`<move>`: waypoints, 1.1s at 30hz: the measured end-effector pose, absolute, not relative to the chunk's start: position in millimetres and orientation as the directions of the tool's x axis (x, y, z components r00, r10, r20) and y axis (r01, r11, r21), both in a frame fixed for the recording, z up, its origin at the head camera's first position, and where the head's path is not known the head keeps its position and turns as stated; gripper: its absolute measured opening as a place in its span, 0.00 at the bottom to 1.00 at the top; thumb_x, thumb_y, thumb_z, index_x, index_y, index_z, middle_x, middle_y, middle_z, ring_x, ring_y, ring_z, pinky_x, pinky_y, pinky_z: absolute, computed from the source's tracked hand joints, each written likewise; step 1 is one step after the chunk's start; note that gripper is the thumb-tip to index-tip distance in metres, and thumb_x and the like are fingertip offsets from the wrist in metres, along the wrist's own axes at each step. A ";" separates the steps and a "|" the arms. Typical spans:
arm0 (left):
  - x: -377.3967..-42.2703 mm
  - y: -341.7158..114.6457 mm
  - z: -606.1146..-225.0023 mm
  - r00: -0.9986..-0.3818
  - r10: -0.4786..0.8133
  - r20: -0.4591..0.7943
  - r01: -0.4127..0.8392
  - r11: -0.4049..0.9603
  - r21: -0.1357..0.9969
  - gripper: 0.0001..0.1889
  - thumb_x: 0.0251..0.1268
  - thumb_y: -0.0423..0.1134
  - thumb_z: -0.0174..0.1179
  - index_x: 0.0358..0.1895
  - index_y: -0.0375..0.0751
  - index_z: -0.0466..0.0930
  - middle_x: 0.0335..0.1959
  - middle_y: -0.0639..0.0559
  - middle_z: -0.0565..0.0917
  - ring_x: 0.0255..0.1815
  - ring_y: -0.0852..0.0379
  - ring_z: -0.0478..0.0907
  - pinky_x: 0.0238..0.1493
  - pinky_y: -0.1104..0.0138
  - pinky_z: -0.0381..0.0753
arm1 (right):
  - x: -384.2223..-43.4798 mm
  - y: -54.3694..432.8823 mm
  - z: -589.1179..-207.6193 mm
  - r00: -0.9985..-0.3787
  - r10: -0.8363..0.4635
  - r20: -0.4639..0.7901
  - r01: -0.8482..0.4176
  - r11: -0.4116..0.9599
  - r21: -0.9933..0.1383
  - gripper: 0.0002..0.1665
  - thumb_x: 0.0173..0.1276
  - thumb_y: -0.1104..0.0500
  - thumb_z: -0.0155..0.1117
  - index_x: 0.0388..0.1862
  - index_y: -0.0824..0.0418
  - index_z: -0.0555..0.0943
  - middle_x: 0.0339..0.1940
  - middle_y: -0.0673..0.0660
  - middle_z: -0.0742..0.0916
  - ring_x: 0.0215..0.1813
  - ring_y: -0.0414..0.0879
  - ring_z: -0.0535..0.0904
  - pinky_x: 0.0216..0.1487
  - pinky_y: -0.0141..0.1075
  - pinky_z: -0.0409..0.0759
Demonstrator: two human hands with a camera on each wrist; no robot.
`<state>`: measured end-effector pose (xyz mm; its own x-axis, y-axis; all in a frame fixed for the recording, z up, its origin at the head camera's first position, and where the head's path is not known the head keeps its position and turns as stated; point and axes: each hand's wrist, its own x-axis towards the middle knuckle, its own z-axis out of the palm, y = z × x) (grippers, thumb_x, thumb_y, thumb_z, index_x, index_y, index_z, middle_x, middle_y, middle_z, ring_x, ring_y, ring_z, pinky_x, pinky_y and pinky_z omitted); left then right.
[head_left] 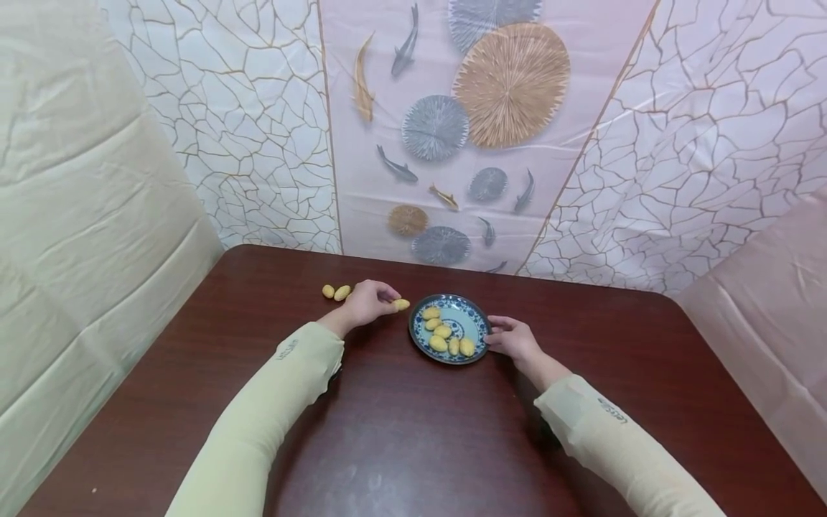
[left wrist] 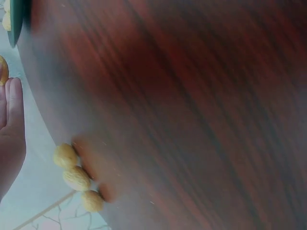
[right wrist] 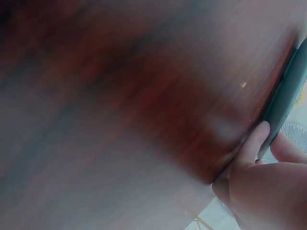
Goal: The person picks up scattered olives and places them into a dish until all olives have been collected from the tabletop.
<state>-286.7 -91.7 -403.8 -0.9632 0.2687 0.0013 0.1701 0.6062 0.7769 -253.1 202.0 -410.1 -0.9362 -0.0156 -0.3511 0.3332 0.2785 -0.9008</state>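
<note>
My left hand (head_left: 370,301) pinches a small yellow oval nut, walnut-like (head_left: 401,304), at its fingertips, just left of the plate. In the left wrist view, this hand (left wrist: 12,115) and nut (left wrist: 4,71) show only at the left edge. A blue-and-white patterned plate (head_left: 468,323) with a dark rim bears several similar nuts (head_left: 438,343). My right hand (head_left: 517,341) holds the plate's right rim; the right wrist view has thumb and fingers (right wrist: 288,149) on either side of the green-dark plate edge (right wrist: 288,91).
More yellow nuts (head_left: 342,293) lie on the table left of my left hand; the left wrist view shows three nuts (left wrist: 76,178) in a row. The dark brown table (head_left: 413,431) ends at a patterned cloth backdrop (head_left: 446,187) behind the plate, with pale cloth walls (head_left: 77,215) at the sides.
</note>
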 end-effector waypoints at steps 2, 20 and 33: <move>-287.0 -85.9 -401.3 -0.963 0.271 0.008 0.176 0.603 0.778 0.11 0.57 0.34 0.64 0.43 0.36 0.83 0.41 0.44 0.85 0.42 0.53 0.81 0.45 0.65 0.79 | -253.1 202.7 -410.7 -0.936 -0.011 -0.353 0.335 0.281 -0.899 0.32 0.63 0.73 0.56 0.67 0.69 0.64 0.47 0.60 0.74 0.35 0.37 0.75 0.39 0.29 0.81; -295.0 -49.8 -395.3 -0.961 0.270 0.059 0.210 0.574 0.791 0.10 0.59 0.34 0.62 0.44 0.37 0.82 0.42 0.44 0.84 0.45 0.52 0.80 0.49 0.64 0.78 | -253.3 202.1 -408.6 -0.931 0.002 -0.366 0.351 0.284 -0.892 0.32 0.64 0.72 0.56 0.68 0.68 0.63 0.51 0.62 0.72 0.40 0.40 0.75 0.42 0.30 0.81; -295.6 -29.2 -396.3 -0.956 0.289 0.039 0.203 0.561 0.803 0.10 0.61 0.36 0.62 0.44 0.37 0.83 0.42 0.46 0.85 0.44 0.54 0.80 0.46 0.66 0.79 | -253.9 202.5 -410.2 -0.934 0.001 -0.357 0.344 0.272 -0.899 0.32 0.63 0.73 0.56 0.67 0.68 0.64 0.46 0.59 0.74 0.34 0.37 0.76 0.38 0.28 0.81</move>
<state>-295.6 -29.2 -396.3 -0.9564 0.2894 0.0392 0.2026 0.5609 0.8027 -253.9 202.5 -410.2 -0.9342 0.0012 -0.3567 0.3436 0.2719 -0.8989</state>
